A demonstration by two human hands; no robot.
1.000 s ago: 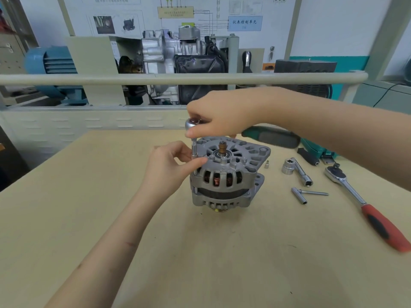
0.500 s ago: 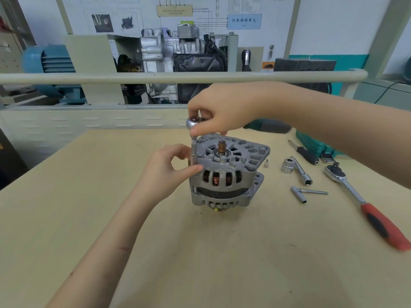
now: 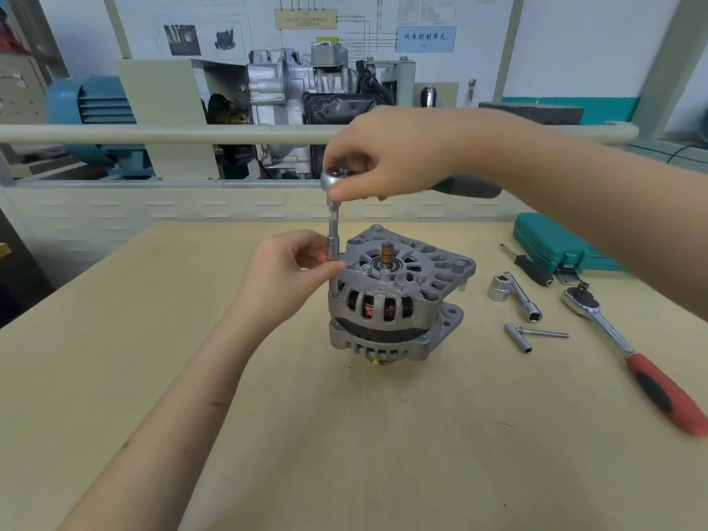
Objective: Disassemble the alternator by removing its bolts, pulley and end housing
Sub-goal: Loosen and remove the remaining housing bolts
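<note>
A silver alternator [image 3: 394, 300] stands on the wooden table [image 3: 344, 435], pulley end down, its shaft pointing up. A small green-handled ratchet [image 3: 337, 178] with a long extension and socket [image 3: 334, 239] stands upright over a long bolt [image 3: 334, 285] at the housing's left edge. My right hand [image 3: 390, 155] grips the ratchet head from above. My left hand [image 3: 291, 274] pinches the socket shaft between thumb and fingers. The bolt's thin shank shows between the socket and the housing.
To the right lie a large socket [image 3: 498, 289], an extension bar [image 3: 526, 300], a small socket [image 3: 517, 337] beside a loose bolt [image 3: 544, 332], a red-handled ratchet [image 3: 632, 358], a black-handled driver [image 3: 530, 268] and a teal tool case [image 3: 559, 247]. A rail [image 3: 153, 133] and engine display stand behind.
The ratchet, extension and socket have risen higher above the housing, with more of the bolt's shank showing. My right hand lifted with them; my left hand stays on the socket.
</note>
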